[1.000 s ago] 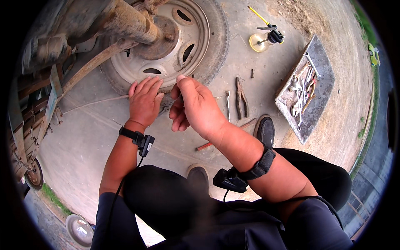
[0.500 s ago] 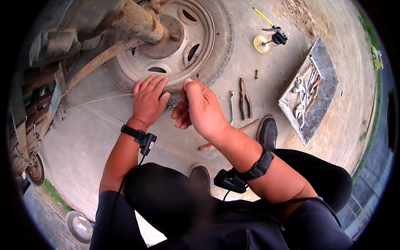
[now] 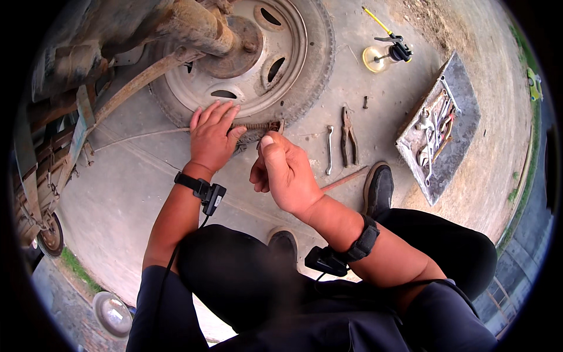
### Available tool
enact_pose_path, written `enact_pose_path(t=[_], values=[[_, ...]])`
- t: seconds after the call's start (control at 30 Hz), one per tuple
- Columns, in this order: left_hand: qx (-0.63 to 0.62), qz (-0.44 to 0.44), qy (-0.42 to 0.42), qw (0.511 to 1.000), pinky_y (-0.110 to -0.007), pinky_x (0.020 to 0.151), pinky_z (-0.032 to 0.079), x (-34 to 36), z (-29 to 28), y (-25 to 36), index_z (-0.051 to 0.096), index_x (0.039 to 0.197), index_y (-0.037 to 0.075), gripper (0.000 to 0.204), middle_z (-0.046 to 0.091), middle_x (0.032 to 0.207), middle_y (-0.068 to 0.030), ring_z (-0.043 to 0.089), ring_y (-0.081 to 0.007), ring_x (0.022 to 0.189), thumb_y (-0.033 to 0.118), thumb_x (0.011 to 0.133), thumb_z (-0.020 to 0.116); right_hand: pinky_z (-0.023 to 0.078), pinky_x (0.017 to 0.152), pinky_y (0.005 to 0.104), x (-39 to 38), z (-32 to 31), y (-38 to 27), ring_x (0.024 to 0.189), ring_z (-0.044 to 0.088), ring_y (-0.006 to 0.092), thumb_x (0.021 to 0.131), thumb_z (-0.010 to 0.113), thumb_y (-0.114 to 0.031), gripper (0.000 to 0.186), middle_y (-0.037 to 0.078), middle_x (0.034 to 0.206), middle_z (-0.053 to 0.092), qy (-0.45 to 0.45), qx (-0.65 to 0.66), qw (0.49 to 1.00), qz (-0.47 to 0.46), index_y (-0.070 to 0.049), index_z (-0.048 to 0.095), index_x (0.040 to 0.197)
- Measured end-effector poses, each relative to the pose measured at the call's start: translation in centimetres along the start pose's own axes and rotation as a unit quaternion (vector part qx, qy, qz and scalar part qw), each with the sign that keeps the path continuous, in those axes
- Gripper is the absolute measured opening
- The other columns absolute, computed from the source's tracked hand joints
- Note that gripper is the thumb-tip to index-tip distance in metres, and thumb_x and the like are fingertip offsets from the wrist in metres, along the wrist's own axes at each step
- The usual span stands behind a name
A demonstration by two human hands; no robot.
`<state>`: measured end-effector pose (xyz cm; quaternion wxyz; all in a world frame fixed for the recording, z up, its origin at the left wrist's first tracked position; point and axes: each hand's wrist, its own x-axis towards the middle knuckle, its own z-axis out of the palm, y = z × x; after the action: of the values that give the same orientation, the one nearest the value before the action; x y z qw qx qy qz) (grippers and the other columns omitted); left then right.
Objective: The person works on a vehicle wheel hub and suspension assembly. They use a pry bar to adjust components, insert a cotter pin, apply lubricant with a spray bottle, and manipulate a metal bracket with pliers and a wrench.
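A wheel with a dusty rim (image 3: pixel 258 97) and worn tyre (image 3: pixel 319 64) lies flat on the ground. My left hand (image 3: pixel 214 138) rests with its fingers stretched over the near side of this tyre. Beside its thumb runs a rusty coil spring (image 3: pixel 253 125), partly covered by my hands. Close to the spring's right end my right hand (image 3: pixel 284 173) is closed, thumb uppermost against curled fingers. Whatever those fingers hold, if anything, is hidden. A small, narrow, pointed piece (image 3: pixel 281 125) shows just beyond the right thumb.
To the right lie a wrench (image 3: pixel 329 149), pliers (image 3: pixel 349 138), a bolt (image 3: pixel 366 102) and a reddish bar (image 3: pixel 346 179). Farther off are a pump oil can (image 3: pixel 378 58) and a metal tray (image 3: pixel 457 141) of tools. A rusty axle (image 3: pixel 202 32) and frame occupy the upper left.
My right hand has drawn slightly down and nearer to me, uncovering the spring's right end and the pointed piece. My left hand stays on the tyre; the whole view has shifted a little.
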<state>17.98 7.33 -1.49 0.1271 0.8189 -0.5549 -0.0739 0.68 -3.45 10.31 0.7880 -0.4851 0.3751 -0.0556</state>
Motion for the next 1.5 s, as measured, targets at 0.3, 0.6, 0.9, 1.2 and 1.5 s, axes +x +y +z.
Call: enact_pose_path(t=[0.3,0.6,0.9,1.2,1.5], values=[[-0.006,-0.002,0.003,1.0,-0.048,0.12,0.024,-0.1,0.2,-0.1,0.066,0.133,0.017,0.047,0.061,0.141,-0.0007,0.048,-0.0237,0.137,0.046,0.096,0.062,0.049,0.064,0.0432,-2.7,-1.5,5.6,0.071,0.06,0.0369,0.103,0.049,-0.025,0.024,0.013,0.078,0.057,-0.027,-0.175,0.973,-0.145,-0.006,0.053,0.09],[-0.005,-0.001,0.004,1.0,-0.048,0.119,0.025,-0.2,0.4,-0.1,0.067,0.131,0.016,0.045,0.061,0.14,-0.0003,0.048,-0.0242,0.137,0.044,0.096,0.062,0.052,0.071,0.0464,-3.4,-4.9,11.0,0.083,0.065,0.0364,0.098,0.056,-0.024,0.016,0.012,0.095,0.061,-0.079,-0.343,0.919,-0.177,-0.014,0.057,0.11],[-0.02,0.002,0.006,1.0,-0.049,0.117,0.027,0.1,0.0,-0.1,0.067,0.131,0.014,0.043,0.061,0.14,-0.0014,0.05,-0.0265,0.136,0.039,0.096,0.064,0.054,0.069,0.047,-2.0,-7.5,13.3,0.082,0.066,0.0346,0.097,0.06,-0.028,0.03,0.013,0.096,0.059,-0.131,-0.449,0.864,-0.184,-0.023,0.055,0.126],[-0.018,-0.003,0.004,1.0,-0.049,0.116,0.027,0.2,0.1,0.0,0.068,0.129,0.014,0.041,0.062,0.138,-0.0015,0.051,-0.0258,0.135,0.037,0.095,0.065,0.054,0.067,0.0477,-0.7,-10.0,13.8,0.081,0.066,0.0359,0.097,0.062,-0.03,0.04,0.014,0.095,0.058,-0.169,-0.516,0.823,-0.168,-0.026,0.052,0.135],[-0.027,-0.015,0.028,0.999,-0.047,0.116,0.028,0.5,0.3,0.1,0.071,0.123,0.015,0.038,0.065,0.132,0.0,0.053,-0.0238,0.13,0.04,0.096,0.064,0.058,0.071,0.0356,-3.0,-5.7,9.3,0.093,0.063,0.0203,0.097,0.056,-0.007,0.065,0.008,0.109,0.056,-0.055,-0.186,0.981,-0.024,-0.018,0.027,0.154]])
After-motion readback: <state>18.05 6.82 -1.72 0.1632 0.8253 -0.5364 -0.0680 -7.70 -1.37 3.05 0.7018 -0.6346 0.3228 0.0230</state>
